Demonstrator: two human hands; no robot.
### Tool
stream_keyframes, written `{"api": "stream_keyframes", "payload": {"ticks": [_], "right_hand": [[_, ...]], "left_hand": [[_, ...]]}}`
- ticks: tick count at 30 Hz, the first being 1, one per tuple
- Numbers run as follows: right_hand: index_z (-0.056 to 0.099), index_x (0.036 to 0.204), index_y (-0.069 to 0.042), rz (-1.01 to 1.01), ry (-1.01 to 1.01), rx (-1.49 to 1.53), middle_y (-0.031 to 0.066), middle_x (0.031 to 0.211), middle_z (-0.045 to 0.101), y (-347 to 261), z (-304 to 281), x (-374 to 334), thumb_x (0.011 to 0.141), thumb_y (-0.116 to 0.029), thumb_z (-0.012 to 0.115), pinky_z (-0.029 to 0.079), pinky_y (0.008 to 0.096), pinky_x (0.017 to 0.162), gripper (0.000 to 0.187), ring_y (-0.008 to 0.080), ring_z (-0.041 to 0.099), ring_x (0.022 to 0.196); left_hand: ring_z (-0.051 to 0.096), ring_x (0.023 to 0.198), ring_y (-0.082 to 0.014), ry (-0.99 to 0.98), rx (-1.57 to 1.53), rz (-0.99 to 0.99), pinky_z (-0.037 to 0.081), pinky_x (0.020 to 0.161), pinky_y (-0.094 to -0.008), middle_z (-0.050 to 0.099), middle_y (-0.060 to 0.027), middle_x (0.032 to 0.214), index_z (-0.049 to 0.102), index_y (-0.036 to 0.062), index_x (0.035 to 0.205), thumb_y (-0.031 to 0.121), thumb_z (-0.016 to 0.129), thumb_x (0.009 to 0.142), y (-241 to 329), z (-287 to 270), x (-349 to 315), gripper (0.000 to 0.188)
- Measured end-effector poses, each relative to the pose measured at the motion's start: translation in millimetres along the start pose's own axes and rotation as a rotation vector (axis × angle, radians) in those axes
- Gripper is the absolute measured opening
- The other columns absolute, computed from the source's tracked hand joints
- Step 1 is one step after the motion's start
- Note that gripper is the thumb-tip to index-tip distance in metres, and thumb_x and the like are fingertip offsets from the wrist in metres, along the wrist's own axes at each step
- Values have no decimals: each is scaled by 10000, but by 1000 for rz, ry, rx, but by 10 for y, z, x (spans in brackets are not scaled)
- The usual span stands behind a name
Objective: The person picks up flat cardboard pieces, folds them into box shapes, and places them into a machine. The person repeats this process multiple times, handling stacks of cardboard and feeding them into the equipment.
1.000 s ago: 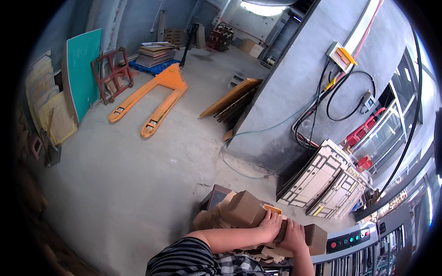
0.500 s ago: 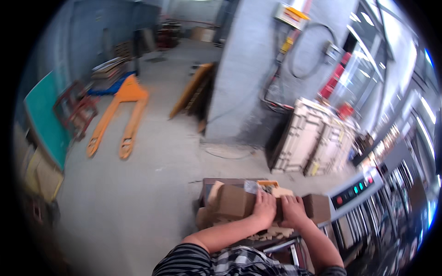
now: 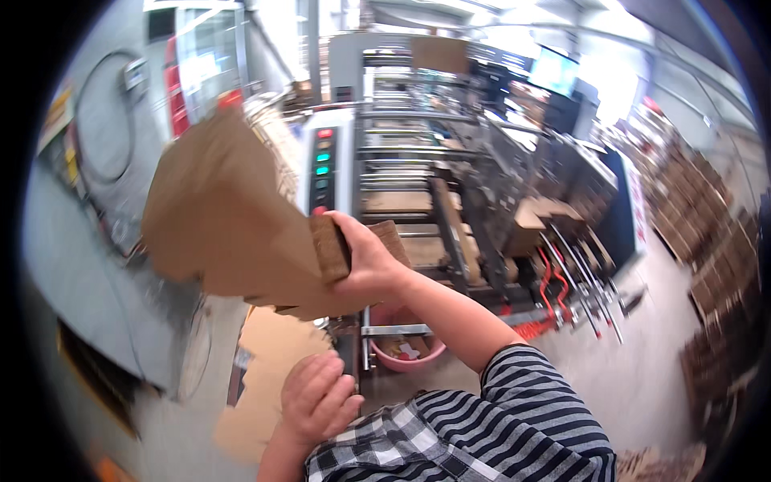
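Observation:
My right hand (image 3: 369,257) grips a thick stack of brown cardboard blanks (image 3: 233,209) at its near right end, thumb and fingers wrapped round the edge. The stack is lifted, its broad part reaching out to the left and blurred by motion. Below it, my left hand (image 3: 317,398) is off the stack, its fingers loosely bent and somewhat apart, with nothing seen in them. More flat cardboard blanks (image 3: 273,361) with cut edges lie just past the left hand.
A machine with metal rollers (image 3: 401,153) stands ahead, with a button panel (image 3: 324,165) on its left side. Under its near edge sits a pink tub (image 3: 409,359) holding scraps. Red hoses (image 3: 554,277) and rods project at right. Stacked cardboard (image 3: 691,201) stands far right.
The view has swung right, toward the machine. Both hands were on a cardboard stack; now the right hand alone holds a stack up, and the left has come away from it.

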State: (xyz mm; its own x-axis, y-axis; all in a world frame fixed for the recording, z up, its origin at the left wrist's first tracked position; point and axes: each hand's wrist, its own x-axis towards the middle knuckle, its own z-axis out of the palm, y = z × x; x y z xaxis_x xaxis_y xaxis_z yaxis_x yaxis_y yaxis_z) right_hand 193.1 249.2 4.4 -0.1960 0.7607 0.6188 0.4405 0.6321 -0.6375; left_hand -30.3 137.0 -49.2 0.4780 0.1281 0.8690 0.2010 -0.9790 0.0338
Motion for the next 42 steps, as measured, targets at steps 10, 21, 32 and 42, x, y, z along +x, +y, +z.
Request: {"api": "stream_keyframes", "payload": {"ticks": [10,21,32,42], "right_hand": [[501,1272,10,410,746,985,110,1182,596,680,-1614,-1601,697,-69,692,450,384,977,611,234,572,1103],[510,1263,-35,506,1379,985,113,1182,596,1509,-3517,-3203,739,-160,724,492,453,963,580,295,578,1098],[516,1242,-32,542,1460,1062,121,1170,599,2479,-4729,-2969,749,-140,724,512,483,943,546,309,590,1076],[495,1275,-35,636,1496,1129,145,1204,582,3000,-4867,-2539,761,-125,707,464,542,987,563,353,553,1132]], "left_hand": [[562,1123,-367,-87,-282,-394,477,940,-419,530,-236,1273,497,-31,1288,101,755,687,-315,1081,101,667],[628,1025,-257,-370,-532,-599,490,905,-356,553,-159,1252,458,24,1352,86,769,684,-418,3098,986,739],[612,1040,-260,-688,-575,-622,516,876,-353,496,-146,1336,371,62,1424,161,773,734,-464,4280,1429,805],[601,1079,-281,-858,-556,-649,512,899,-358,472,-157,1362,346,70,1438,226,785,728,-686,4525,1371,850]]}}
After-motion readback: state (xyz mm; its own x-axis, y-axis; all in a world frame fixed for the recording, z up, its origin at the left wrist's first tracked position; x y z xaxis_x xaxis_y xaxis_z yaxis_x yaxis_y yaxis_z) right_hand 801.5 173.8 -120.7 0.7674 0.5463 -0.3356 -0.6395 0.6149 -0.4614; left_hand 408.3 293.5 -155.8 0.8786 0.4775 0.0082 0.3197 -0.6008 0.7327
